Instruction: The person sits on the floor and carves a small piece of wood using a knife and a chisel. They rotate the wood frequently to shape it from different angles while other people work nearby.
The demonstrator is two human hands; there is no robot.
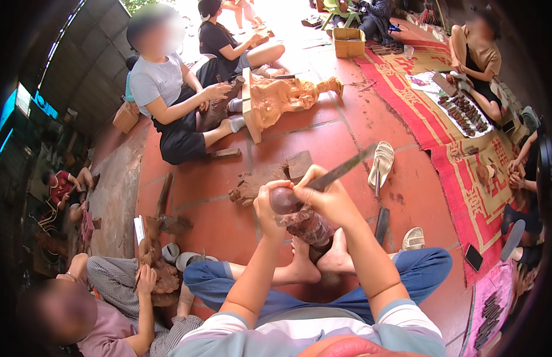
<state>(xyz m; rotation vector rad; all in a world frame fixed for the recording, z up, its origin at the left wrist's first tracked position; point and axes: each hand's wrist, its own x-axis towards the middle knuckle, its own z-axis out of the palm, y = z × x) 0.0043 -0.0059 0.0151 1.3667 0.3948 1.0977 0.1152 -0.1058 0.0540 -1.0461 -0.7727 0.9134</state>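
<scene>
A dark reddish-brown wood carving (312, 227) stands tilted between my bare feet, with a smooth, ball-shaped top and a rough, chiselled body. My left hand (267, 207) is closed around the left side of the rounded top. My right hand (322, 196) grips a long, flat metal file (345, 171), whose dark end points up and to the right. The fingers of this hand lie close against the ball's right side. Where the file meets the wood, if it does, is hidden by my fingers.
Rough wood blocks (259, 182) lie just beyond the carving. To the right are a dark-handled tool (382, 225), sandals (381, 163) and a red patterned mat (419, 116) with a phone (473, 257). Co-workers sit around, one beside a large orange-brown wooden statue (288, 98).
</scene>
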